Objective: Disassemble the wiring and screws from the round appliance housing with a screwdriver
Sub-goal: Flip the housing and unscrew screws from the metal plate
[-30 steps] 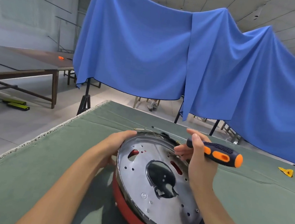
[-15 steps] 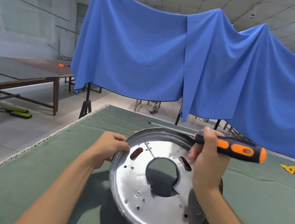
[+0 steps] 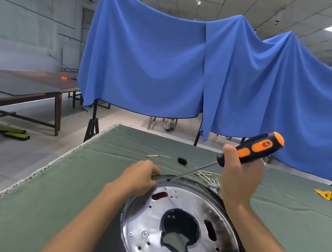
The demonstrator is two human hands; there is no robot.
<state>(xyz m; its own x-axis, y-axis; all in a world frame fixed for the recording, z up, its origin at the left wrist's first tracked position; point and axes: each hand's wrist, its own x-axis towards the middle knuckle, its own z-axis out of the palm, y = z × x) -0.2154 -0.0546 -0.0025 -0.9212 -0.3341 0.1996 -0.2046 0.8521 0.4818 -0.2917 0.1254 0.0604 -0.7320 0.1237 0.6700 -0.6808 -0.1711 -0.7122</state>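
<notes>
A round shiny metal housing (image 3: 152, 221) with a large centre hole and red slots lies in front of me on the green cloth. My left hand (image 3: 139, 178) grips its far left rim. My right hand (image 3: 239, 176) holds a black and orange screwdriver (image 3: 253, 148) by the handle. The screwdriver's shaft slants down to the left, and its tip sits at a dark hole on the housing's far rim, just right of my left fingers. Loose pale wires (image 3: 205, 174) lie on the cloth behind the housing.
The green-covered table (image 3: 55, 192) ends at a frayed left edge. On it lie a small wire piece (image 3: 158, 156), a black plug part (image 3: 182, 160) and a yellow scrap (image 3: 323, 194) far right. Blue cloth (image 3: 166, 65) hangs behind; a wooden table (image 3: 23, 89) stands left.
The view has tilted, so the housing now sits lower. My right hand turned the screwdriver from lying level to slanting down, bringing its tip onto the far rim. My left hand kept its grip.
</notes>
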